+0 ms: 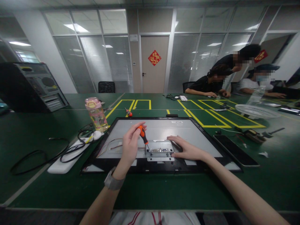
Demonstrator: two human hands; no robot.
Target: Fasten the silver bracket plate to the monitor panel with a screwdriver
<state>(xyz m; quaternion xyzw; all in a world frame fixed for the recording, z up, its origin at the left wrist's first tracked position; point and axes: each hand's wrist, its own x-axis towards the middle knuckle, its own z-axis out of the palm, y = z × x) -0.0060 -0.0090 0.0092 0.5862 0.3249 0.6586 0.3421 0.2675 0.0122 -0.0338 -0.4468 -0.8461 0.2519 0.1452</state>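
Observation:
An orange and black screwdriver (pixel 143 134) is gripped in my left hand (pixel 131 142), tilted, with its tip down at the left part of a metal bracket (pixel 161 151). A small board with connectors shows inside the bracket. My right hand (pixel 185 148) rests at the bracket's right end, thumb and fingers apart along its edges. The bracket sits near the front edge of a display panel (pixel 182 129) with a black frame and a silver-grey back, lying flat on the green table. Thin wires run from the bracket's left side across the panel.
Left of the panel are a white power strip (pixel 63 162), black cables (pixel 35 152) and a pink-lidded bottle (pixel 96 114). A computer case (pixel 35 86) stands farther left. To the right lie a black phone-like slab (pixel 235 150) and a tool (pixel 254 136). Several people sit or lean beyond.

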